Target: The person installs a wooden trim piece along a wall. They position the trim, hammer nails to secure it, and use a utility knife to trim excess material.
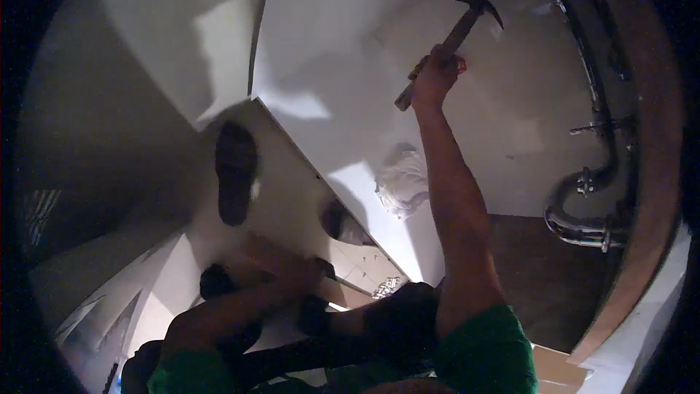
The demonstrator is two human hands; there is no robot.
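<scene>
My right hand (436, 80), at the end of an outstretched arm, is wrapped round the handle of a claw hammer (465, 25). The hammer's head points up and away, over a pale flat panel (510, 95). A small red-orange thing (461, 65) shows at the edge of the right hand; what it is I cannot make out. Low and left of centre, my left hand (310, 273) lies in shadow close to my legs, and its fingers are too dark to read. A crumpled white cloth or bag (402, 182) lies beside my right forearm.
A curved metal drain pipe (572, 222) and a long pipe (583, 58) run down the right side, next to a brown edge (649, 175). A dark shoe (236, 174) is at the left. A white panel edge (313, 171) crosses the middle diagonally.
</scene>
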